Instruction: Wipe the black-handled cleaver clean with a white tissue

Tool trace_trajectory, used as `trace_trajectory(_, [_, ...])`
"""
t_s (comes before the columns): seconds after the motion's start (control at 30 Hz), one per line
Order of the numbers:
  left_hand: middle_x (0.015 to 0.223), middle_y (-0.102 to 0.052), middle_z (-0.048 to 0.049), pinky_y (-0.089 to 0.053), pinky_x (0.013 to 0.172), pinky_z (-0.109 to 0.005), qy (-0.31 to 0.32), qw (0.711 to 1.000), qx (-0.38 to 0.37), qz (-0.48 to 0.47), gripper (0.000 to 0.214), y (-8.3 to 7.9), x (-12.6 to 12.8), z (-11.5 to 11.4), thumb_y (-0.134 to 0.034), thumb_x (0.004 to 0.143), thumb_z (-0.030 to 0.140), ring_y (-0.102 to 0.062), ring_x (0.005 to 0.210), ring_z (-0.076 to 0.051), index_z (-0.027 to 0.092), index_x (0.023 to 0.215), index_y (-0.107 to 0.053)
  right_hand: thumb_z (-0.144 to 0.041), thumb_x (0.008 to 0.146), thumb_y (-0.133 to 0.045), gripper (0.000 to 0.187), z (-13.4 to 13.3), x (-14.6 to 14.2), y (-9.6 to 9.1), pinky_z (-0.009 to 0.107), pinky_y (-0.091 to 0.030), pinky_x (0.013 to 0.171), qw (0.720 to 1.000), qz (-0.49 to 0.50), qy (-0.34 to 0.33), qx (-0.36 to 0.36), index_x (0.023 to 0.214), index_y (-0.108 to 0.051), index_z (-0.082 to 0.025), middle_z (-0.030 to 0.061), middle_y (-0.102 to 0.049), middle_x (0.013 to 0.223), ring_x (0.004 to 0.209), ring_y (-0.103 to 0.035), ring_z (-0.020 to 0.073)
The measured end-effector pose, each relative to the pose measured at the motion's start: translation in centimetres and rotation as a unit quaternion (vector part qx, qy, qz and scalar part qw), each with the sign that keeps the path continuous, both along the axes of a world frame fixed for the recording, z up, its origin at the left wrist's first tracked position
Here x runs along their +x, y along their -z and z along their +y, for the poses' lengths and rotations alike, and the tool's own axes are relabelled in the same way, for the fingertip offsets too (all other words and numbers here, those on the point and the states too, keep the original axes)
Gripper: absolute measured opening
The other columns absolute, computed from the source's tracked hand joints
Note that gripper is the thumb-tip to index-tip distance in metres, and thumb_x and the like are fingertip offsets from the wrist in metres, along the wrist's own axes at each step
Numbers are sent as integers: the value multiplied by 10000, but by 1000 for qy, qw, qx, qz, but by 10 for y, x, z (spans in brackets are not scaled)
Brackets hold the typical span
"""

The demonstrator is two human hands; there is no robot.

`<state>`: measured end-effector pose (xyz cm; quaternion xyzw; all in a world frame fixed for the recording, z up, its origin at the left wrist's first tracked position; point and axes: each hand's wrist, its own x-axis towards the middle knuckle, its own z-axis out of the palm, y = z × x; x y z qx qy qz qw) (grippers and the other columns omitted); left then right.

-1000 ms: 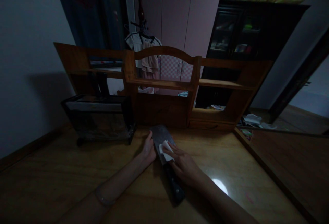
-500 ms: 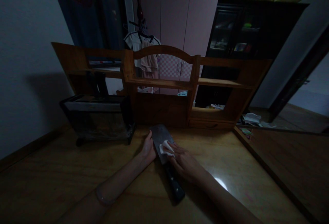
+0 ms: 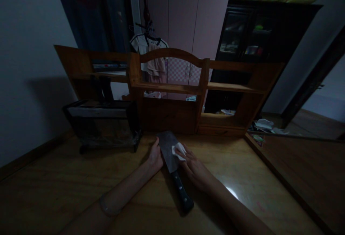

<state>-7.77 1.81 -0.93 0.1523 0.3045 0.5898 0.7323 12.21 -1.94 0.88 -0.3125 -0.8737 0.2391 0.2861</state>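
Observation:
A cleaver (image 3: 167, 149) with a broad grey blade and a black riveted handle is tilted over the wooden desk, its handle end towards me. My left hand (image 3: 155, 157) grips the blade's left edge, thumb up along it and the other fingers hidden beneath. A folded white tissue (image 3: 179, 151) lies against the blade's right side. My right hand (image 3: 194, 168) presses that tissue to the metal with its fingers closed over it. No hand is on the cleaver's handle.
On the left stands a black knife block (image 3: 104, 127) with dark handles sticking up. A wooden shelf unit (image 3: 169, 89) runs along the back of the desk (image 3: 129, 199). Behind it are a pink wardrobe (image 3: 182, 22) and a dark cabinet (image 3: 269, 33). Bare wall rises at left.
My right hand and the tissue have slid slightly right and up across the blade, uncovering more of its middle. My left hand and the cleaver have stayed almost in place.

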Motion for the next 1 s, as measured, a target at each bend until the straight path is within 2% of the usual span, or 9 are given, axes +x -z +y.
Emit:
trace_trajectory(0.13, [964,-730,-174,-462,973,-461,-1,1000,5,7,586,1,0,0,-316,974,528,-706,873,-297,58,1168,-608,-326,1015,-351,473,2,0,0,492,-147,1207,1000,-1,-14,-3,1488,-338,-313,-21,-250,1585,1487,-77,215])
trace_trajectory(0.27, [1005,-726,-173,-455,985,-457,4,1000,10,-6,587,0,0,-1,-300,980,520,-702,909,-294,66,1219,-585,-336,1023,-326,472,5,2,-1,473,-149,1206,999,-1,-47,-21,1494,-318,-314,-19,-171,1605,1485,-76,206])
trace_trajectory(0.4, [979,-729,-178,-468,964,-463,2,1000,3,-3,603,-1,0,-1,-299,977,527,-710,871,-297,54,1232,-570,-339,1026,-325,469,9,3,-1,465,-176,1194,999,-10,-50,-1,1493,-325,-304,16,-213,1595,1482,-115,211])
trace_trajectory(0.53, [1013,-720,-197,-462,968,-476,10,1000,6,-2,632,0,0,0,-280,976,538,-706,902,-310,40,1257,-550,-364,1032,-300,461,8,2,-2,520,-166,1173,999,-33,-37,4,1488,-334,-303,48,-285,1571,1473,-168,239])
trace_trajectory(0.8, [1053,-699,-244,-435,992,-502,21,999,25,-3,694,-7,2,-4,-249,977,545,-687,968,-343,-14,1284,-522,-417,1031,-263,460,4,1,-7,566,-159,1164,998,-38,-27,-29,1478,-341,-346,20,-304,1567,1469,-184,252])
trace_trajectory(1.0, [1062,-697,-244,-437,992,-501,32,999,25,-8,698,-4,1,-3,-244,972,557,-684,983,-346,-3,1269,-536,-383,1032,-285,454,7,1,-4,474,-215,1184,998,-10,-54,-5,1468,-381,-302,20,-318,1562,1472,-178,212])
